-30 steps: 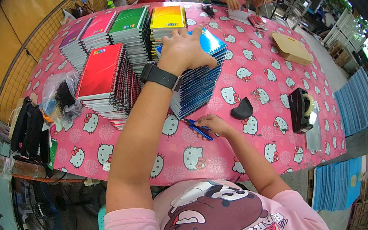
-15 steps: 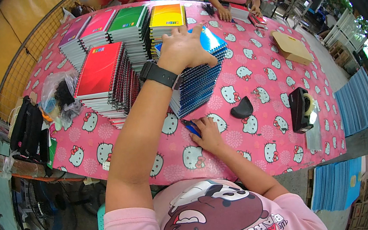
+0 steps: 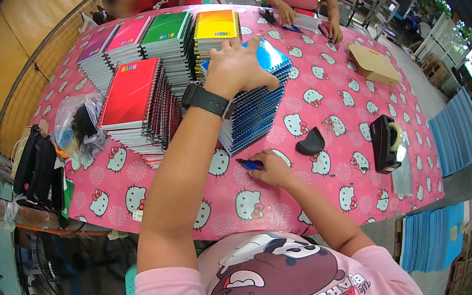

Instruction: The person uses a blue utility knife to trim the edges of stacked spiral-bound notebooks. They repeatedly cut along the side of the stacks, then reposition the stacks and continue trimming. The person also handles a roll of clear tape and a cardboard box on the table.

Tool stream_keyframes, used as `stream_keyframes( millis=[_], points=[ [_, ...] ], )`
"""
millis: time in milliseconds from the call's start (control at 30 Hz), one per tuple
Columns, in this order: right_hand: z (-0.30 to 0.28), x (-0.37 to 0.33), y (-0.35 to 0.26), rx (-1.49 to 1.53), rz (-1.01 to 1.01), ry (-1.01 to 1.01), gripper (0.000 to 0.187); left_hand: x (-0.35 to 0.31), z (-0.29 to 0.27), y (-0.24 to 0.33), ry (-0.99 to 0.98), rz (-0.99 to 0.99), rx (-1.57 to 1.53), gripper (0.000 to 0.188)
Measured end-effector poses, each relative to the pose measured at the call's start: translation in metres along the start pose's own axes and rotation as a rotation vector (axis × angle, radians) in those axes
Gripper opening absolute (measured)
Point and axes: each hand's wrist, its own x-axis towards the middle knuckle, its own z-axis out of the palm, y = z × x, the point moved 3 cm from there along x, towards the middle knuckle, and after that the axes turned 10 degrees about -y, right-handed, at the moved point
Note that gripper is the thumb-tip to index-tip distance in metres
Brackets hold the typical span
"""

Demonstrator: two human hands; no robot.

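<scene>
My left hand [image 3: 240, 68], with a black watch on its wrist, rests fingers spread over the top of a leaning stack of blue spiral notebooks [image 3: 258, 114]. Its palm hides part of the top cover. Nearer to me, my right hand [image 3: 272, 168] is closed around small blue-handled pliers [image 3: 250, 164], their dark tip pointing left beside the foot of that stack. Just left of my left forearm rises a stack of red spiral notebooks [image 3: 132, 92].
Behind stand stacks of green [image 3: 165, 27], yellow [image 3: 216, 25], pink and purple notebooks. A black tape dispenser [image 3: 385, 144], a dark rounded piece [image 3: 310, 142] and a brown cardboard piece [image 3: 373, 62] lie to the right. Two people sit across the table; one handles notebooks.
My right hand has shifted slightly right and turned the pliers more level. My left hand stays over the blue stack. Across the table, both people have moved a little.
</scene>
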Motion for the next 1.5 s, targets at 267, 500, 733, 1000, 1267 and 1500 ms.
stream_keyframes(
  millis=[267,500,733,1000,1267,1500],
  points=[
    [0.017,-0.009,-0.011,-0.158,-0.055,0.228,0.050,0.001,0.001,0.000,-0.025,-0.011,-0.004,0.101],
    [0.021,-0.006,-0.005,-0.087,-0.084,0.183,0.039,0.000,0.002,-0.001,0.018,0.004,-0.014,0.102],
    [0.006,0.019,0.019,1.019,0.396,-0.369,0.027,0.000,-0.001,0.000,-0.009,0.000,0.000,0.102],
    [0.002,-0.018,-0.004,-0.219,0.055,0.222,0.048,0.001,0.003,-0.002,0.009,0.000,0.000,0.106],
    [-0.009,-0.090,0.054,-0.347,0.207,0.395,0.057,0.024,0.000,-0.016,0.091,0.110,-0.466,0.115],
    [-0.014,-0.104,0.057,-0.382,0.312,0.418,0.061,-0.005,-0.043,-0.035,0.582,0.278,-0.720,0.055]
  ],
)
